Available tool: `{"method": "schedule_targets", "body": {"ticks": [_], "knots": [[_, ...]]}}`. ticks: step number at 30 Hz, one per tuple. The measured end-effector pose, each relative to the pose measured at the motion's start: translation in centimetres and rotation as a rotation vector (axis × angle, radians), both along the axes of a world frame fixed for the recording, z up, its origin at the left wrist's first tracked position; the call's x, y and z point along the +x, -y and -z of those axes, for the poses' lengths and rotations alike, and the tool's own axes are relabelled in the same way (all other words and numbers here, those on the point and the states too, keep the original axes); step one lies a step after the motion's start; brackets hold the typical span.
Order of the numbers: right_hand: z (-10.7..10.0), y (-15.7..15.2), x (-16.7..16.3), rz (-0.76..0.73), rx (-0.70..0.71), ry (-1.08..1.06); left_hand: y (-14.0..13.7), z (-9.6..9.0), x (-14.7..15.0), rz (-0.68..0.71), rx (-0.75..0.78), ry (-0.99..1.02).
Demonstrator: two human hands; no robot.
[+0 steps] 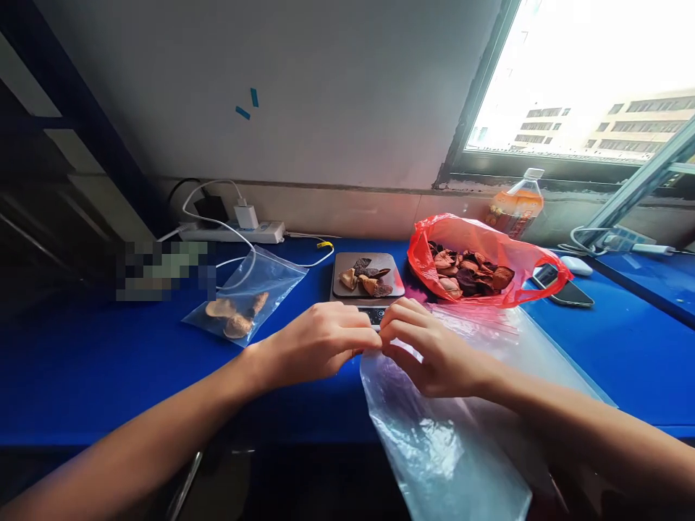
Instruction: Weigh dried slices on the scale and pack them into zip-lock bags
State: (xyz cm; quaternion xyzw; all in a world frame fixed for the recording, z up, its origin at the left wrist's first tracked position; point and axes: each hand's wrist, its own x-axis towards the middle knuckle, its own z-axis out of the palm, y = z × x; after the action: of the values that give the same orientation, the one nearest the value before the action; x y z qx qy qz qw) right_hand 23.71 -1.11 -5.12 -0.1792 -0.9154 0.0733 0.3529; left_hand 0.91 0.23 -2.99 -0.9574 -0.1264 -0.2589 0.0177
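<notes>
My left hand (320, 341) and my right hand (434, 347) meet just in front of the kitchen scale (343, 262), fingertips pinched together at the top corner of a clear plastic bag (434, 441). That bag hangs down over the table's front edge beneath my right hand and forearm. Several dried brown husk-like pieces (374, 286) lie on the scale's plate. Part of the scale's control panel (374, 316) shows behind my fingers. The exact grip at the fingertips is partly hidden.
A red plastic bag (535, 264) of dried husks stands right of the scale. To the left lies a clear zip bag (271, 271) with a few pieces. Behind are a power strip (268, 232) with cables and a bottle (518, 205). A phone (567, 291) lies right.
</notes>
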Motion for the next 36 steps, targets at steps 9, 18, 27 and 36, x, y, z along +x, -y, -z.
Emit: {"method": "schedule_targets", "body": {"ticks": [9,18,27,36], "knots": [[-1.2,0.1,0.7,-0.163,-0.212,-0.023,-0.8,0.4,-0.6,0.012,-0.05,-0.067],[-0.5,-0.3,1.2,-0.033,-0.239,0.118,0.5,-1.5,-0.8,0.035,-0.761,-0.098],[-1.2,-2.8,2.2,0.057,-0.384,0.044,-0.3,-2.7,-1.7,-0.028,-0.835,0.039],[1.4,-5.0,2.2,0.258,-0.018,-0.124,-0.3,-3.7,-2.5,-0.028,-0.651,0.116]]}}
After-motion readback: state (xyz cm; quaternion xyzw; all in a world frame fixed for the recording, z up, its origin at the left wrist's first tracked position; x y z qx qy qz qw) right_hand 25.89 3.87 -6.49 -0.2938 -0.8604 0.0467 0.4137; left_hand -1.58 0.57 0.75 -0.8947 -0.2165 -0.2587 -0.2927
